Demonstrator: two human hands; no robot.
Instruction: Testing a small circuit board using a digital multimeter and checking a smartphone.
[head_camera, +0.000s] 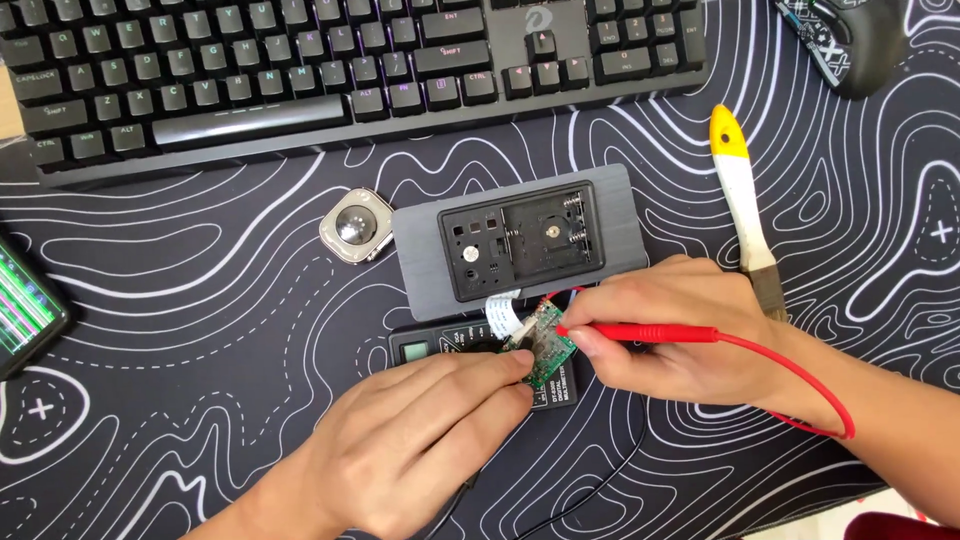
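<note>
While the small green circuit board (541, 345) is pinched over the black multimeter (470, 345) by the closed fingers of the left hand (420, 440), a red probe (640, 333) is gripped against it by the right hand (670, 330), below the grey open-backed device (520, 240).

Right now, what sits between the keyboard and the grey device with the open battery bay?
Head view: a small rounded-square watch body lies on the patterned desk mat, just left of the grey device and below the keyboard. Otherwise that strip is bare mat.
</note>
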